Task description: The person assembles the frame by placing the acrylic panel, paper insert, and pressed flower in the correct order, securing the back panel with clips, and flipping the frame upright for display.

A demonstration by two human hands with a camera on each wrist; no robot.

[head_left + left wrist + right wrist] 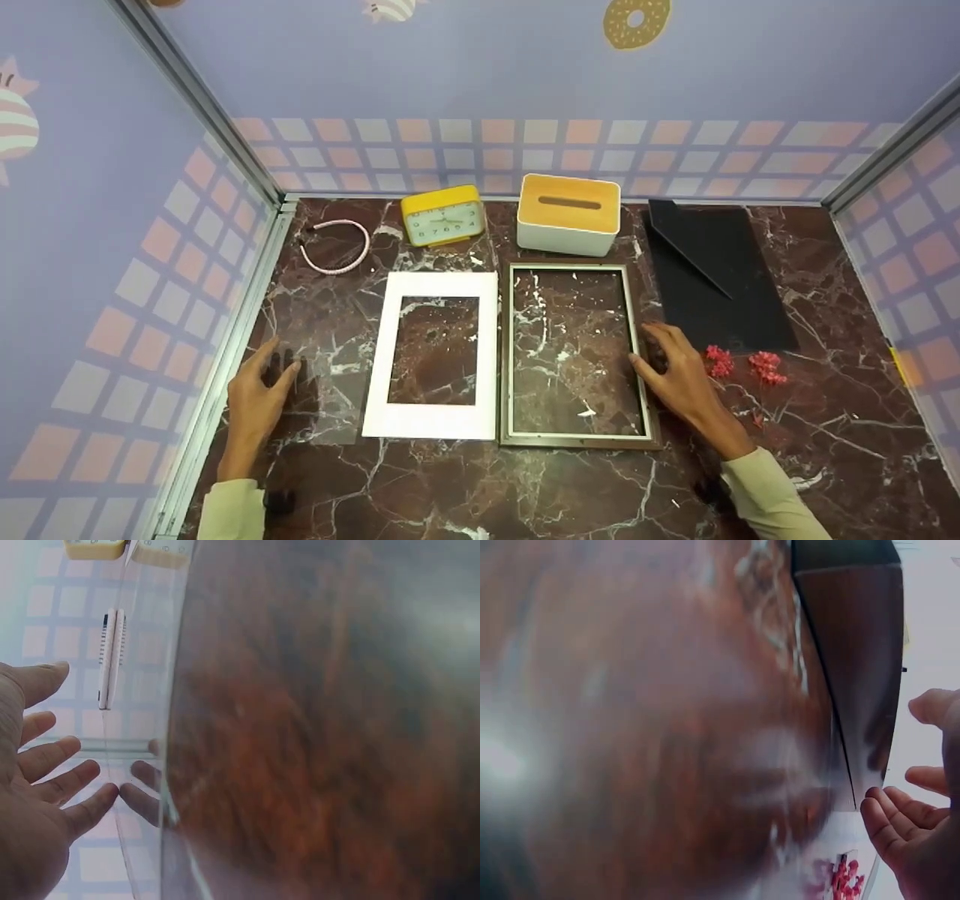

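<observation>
A brown picture frame [506, 360] with a pale inner edge lies flat, the marble-patterned table showing through it. My right hand [686, 379] is at its right side, fingers loosely spread, the thumb tip over the edge; whether it presses is unclear. In the right wrist view, the fingertips [885, 821] are close to the frame's dark side [859, 652]. Left of the frame lies a white mat board [431, 421] with a rectangular opening. My left hand [256, 401] rests on the table at far left, fingers apart, beside what looks like a clear sheet [330, 420].
Behind stand a yellow clock [444, 217] and a white tissue box [566, 238] with a wood-coloured lid. A pink headband [366, 244] lies back left. At right are a black backing board [739, 255] with a stand flap and red flower sprigs [766, 367]. Patterned walls enclose the table.
</observation>
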